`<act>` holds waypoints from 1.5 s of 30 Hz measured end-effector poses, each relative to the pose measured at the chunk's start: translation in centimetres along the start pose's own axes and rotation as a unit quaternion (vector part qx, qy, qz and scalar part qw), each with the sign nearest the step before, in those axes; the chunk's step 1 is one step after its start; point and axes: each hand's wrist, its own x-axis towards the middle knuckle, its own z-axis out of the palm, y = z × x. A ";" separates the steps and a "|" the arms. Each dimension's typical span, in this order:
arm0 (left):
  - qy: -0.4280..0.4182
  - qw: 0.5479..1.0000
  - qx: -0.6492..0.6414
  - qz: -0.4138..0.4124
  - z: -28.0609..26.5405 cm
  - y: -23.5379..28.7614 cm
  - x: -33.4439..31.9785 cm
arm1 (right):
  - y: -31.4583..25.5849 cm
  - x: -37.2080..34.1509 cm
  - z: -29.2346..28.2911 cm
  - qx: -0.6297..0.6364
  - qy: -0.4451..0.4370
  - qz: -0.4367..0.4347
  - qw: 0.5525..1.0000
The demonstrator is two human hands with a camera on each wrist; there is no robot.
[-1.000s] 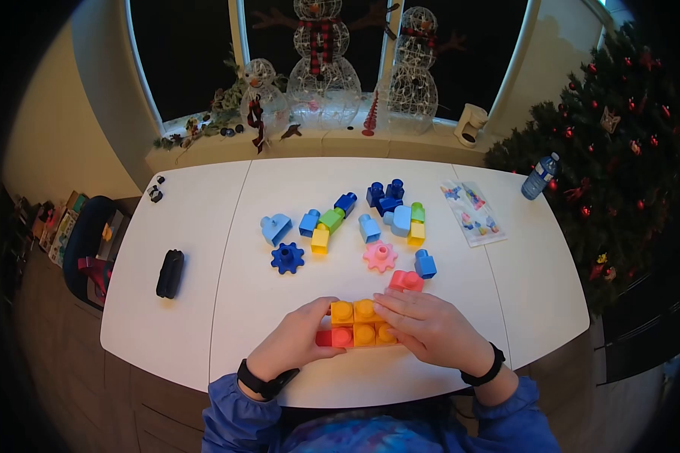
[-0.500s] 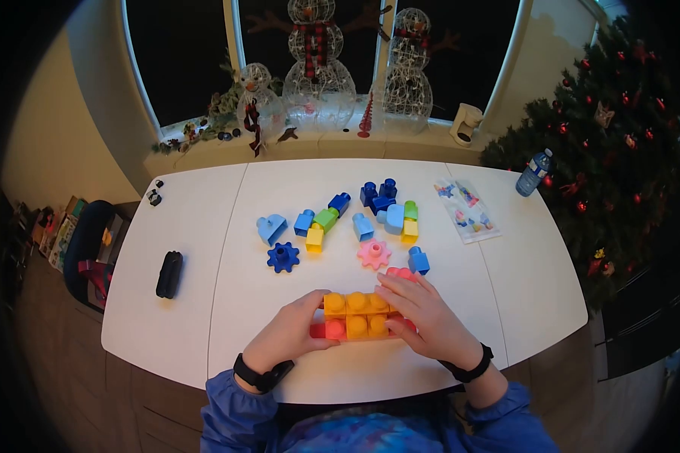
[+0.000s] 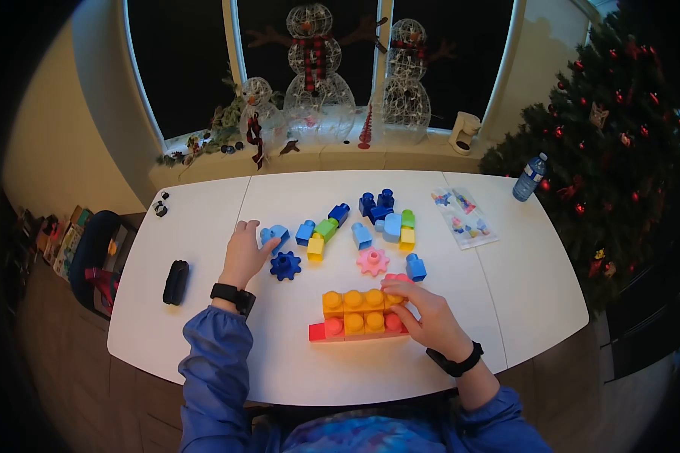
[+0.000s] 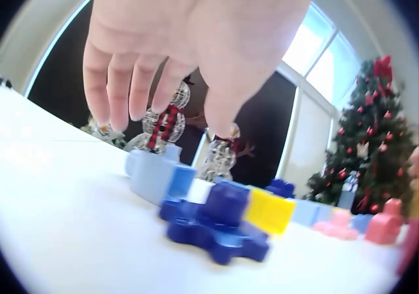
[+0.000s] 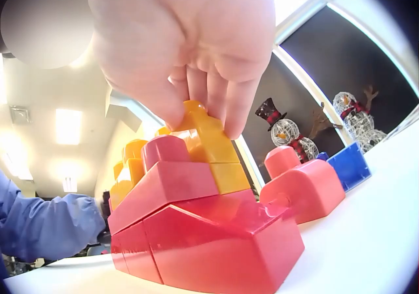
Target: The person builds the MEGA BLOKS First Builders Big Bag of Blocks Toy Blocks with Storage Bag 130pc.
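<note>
In the head view my left hand (image 3: 242, 258) reaches with spread fingers beside the light blue curved block (image 3: 278, 234). The left wrist view shows this hand (image 4: 190, 39) above that block (image 4: 154, 176), fingers apart and not touching it; a dark blue gear (image 4: 216, 225) lies nearer. My right hand (image 3: 434, 317) is at the right end of the yellow-orange and red block build (image 3: 364, 303). From the right wrist, the thumb and fingers of this hand (image 5: 186, 52) pinch a yellow-orange block (image 5: 213, 143) on top of red blocks (image 5: 209, 242).
Behind the build are a pink gear (image 3: 372, 262), a pink-red block (image 5: 308, 189), a blue block (image 3: 415, 267) and several blue, green and yellow blocks. A black case (image 3: 176, 282) lies left, a picture sheet (image 3: 465, 219) and a bottle (image 3: 530, 177) right.
My left hand has let go of the build's left end and moved forward and left to the light blue block. My right hand stays at the build's right end.
</note>
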 end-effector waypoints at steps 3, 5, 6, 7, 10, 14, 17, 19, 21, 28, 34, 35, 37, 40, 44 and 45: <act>-0.088 0.996 -0.014 -0.014 1.1 -1.1 1.9 | 0.3 0.0 0.0 -0.006 0.003 -0.009 1.000; -0.139 0.990 0.011 -0.035 0.8 -1.1 3.1 | 0.3 0.0 0.1 -0.013 0.006 -0.013 1.000; -0.165 0.985 0.024 -0.046 0.7 -1.1 3.5 | 0.4 0.0 0.1 -0.016 0.006 -0.021 1.000; -0.177 0.983 0.017 -0.050 0.5 -0.9 3.9 | 0.5 0.0 0.1 -0.019 0.005 -0.028 0.999; -0.211 0.976 0.004 -0.050 -0.1 -1.0 3.9 | 0.6 0.0 0.0 -0.017 -0.001 -0.030 0.999; -0.206 0.977 -0.045 -0.035 -1.4 -0.3 3.0 | 0.7 0.0 0.1 -0.004 -0.002 -0.026 1.000; -0.135 0.980 -0.145 -0.004 -4.3 2.7 0.7 | 0.7 0.0 0.1 -0.010 0.004 -0.033 0.999; -0.060 0.974 -0.209 0.057 -6.4 5.5 -2.2 | 0.8 0.0 0.2 -0.010 0.004 -0.036 0.999; 0.010 0.961 -0.240 0.135 -7.9 8.0 -6.0 | 0.9 0.0 0.1 -0.011 0.005 -0.038 0.999; 0.020 0.930 -0.184 0.318 -8.2 12.3 -13.3 | 0.8 -0.1 0.2 -0.004 0.003 -0.028 1.000; 0.022 0.932 -0.121 0.340 -6.8 13.4 -13.7 | 0.4 0.0 0.2 -0.006 0.006 -0.027 1.000; 0.023 0.933 -0.116 0.339 -6.6 13.4 -13.7 | 0.5 0.0 0.2 -0.005 0.004 -0.026 1.000; 0.017 0.933 -0.132 0.335 -6.4 13.2 -13.9 | 0.4 0.0 0.2 -0.008 0.002 -0.026 1.000; 0.005 0.930 -0.156 0.333 -6.4 12.9 -13.8 | 0.5 0.0 0.2 -0.009 0.006 -0.034 0.999; -0.020 0.932 -0.185 0.310 -6.7 12.9 -14.0 | 0.6 0.0 0.3 -0.008 0.005 -0.037 0.999; -0.023 0.934 -0.189 0.303 -6.7 13.0 -14.1 | 0.6 0.1 0.3 -0.009 0.005 -0.038 0.999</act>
